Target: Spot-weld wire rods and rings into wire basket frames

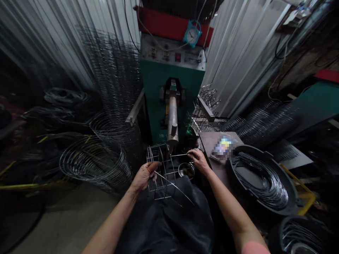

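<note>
1. The person's left hand (144, 176) is closing around the near side of a welded wire frame (160, 171), with its fingers wrapped over the bars.
2. The right hand (198, 160) is pinching a thin wire rod (178, 155) narrowly between fingers and thumb. The rod is running leftward from that hand to the top of the frame.
3. The frame is standing to the right of the left hand, its long axis tilting up and away from the person. The left hand is the nearer one.
4. A rounded metal electrode arm (172, 116) is pointing down just ahead of the frame's top and beyond the rod.
5. A small steel bowl (186, 170) is sitting just below and left of the right hand, and a black tub of wire coils (262, 180) is lying further right of it.
</note>
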### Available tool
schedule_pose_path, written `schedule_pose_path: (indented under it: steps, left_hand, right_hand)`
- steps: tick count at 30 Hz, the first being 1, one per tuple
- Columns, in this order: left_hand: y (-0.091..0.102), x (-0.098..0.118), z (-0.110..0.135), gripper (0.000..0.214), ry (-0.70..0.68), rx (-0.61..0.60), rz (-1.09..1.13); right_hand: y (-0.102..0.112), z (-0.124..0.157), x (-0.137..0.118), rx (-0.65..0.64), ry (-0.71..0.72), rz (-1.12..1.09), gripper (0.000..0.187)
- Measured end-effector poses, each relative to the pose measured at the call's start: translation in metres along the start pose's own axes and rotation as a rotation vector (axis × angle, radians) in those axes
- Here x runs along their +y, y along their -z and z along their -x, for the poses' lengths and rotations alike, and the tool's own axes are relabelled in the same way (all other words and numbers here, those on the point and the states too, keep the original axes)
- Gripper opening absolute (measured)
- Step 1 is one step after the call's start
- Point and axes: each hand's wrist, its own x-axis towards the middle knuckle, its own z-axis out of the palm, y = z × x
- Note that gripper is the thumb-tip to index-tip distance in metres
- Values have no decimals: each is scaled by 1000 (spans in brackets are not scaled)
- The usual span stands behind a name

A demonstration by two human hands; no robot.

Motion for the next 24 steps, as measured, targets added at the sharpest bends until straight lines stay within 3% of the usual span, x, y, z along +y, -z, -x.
schedule_pose_path:
  steps: [24]
  left_hand:
    - [-1, 10, -6, 29, 68, -11, 46]
  right_hand:
    - [-3, -17, 13, -31, 18, 13, 19]
